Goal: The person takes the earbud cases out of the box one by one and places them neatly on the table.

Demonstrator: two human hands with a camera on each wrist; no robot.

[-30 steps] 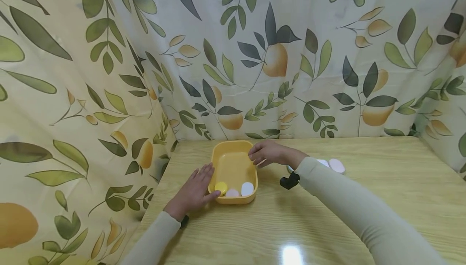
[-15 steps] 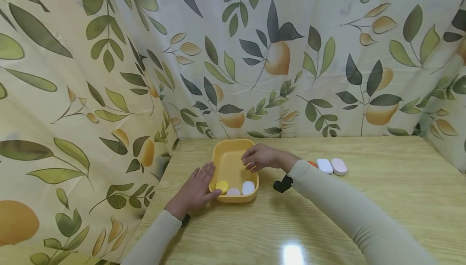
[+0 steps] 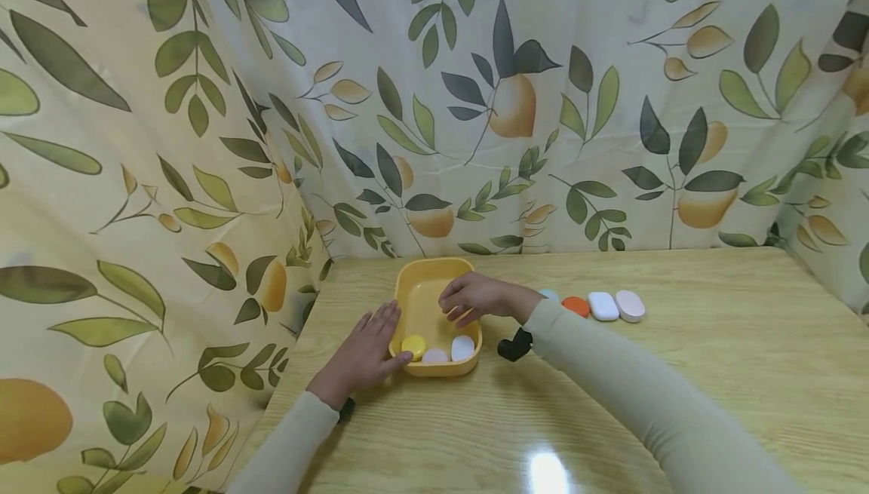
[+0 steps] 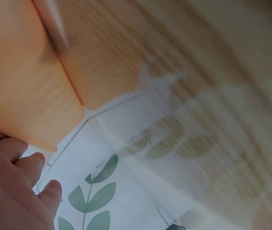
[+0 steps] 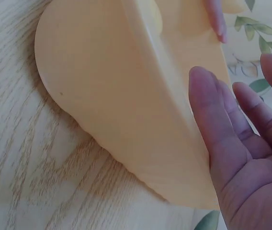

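Note:
A yellow-orange tray (image 3: 416, 313) stands on the wooden table. Inside its near end lie a round yellow piece (image 3: 413, 345), a pale pink piece (image 3: 434, 357) and a white rounded piece (image 3: 463, 348); their exact kind is unclear. My left hand (image 3: 363, 354) rests along the tray's left side, fingers straight, thumb at the near corner. Over the tray's right side hovers my right hand (image 3: 478, 296), fingers loosely bent. In the right wrist view, no object shows between the fingers of the right hand (image 5: 251, 153), which is beside the tray wall (image 5: 97, 96).
To the right of the tray a row of small pieces lies on the table: light blue (image 3: 548, 295), partly behind the right arm, round orange (image 3: 575, 306), white square (image 3: 603, 306) and pink oval (image 3: 630, 306). A leaf-patterned curtain (image 3: 475, 177) hangs behind the table and at the left.
My right hand has moved left and slightly down, further over the tray. The orange and blue pieces have come into view from behind the arm. The left hand stays in place.

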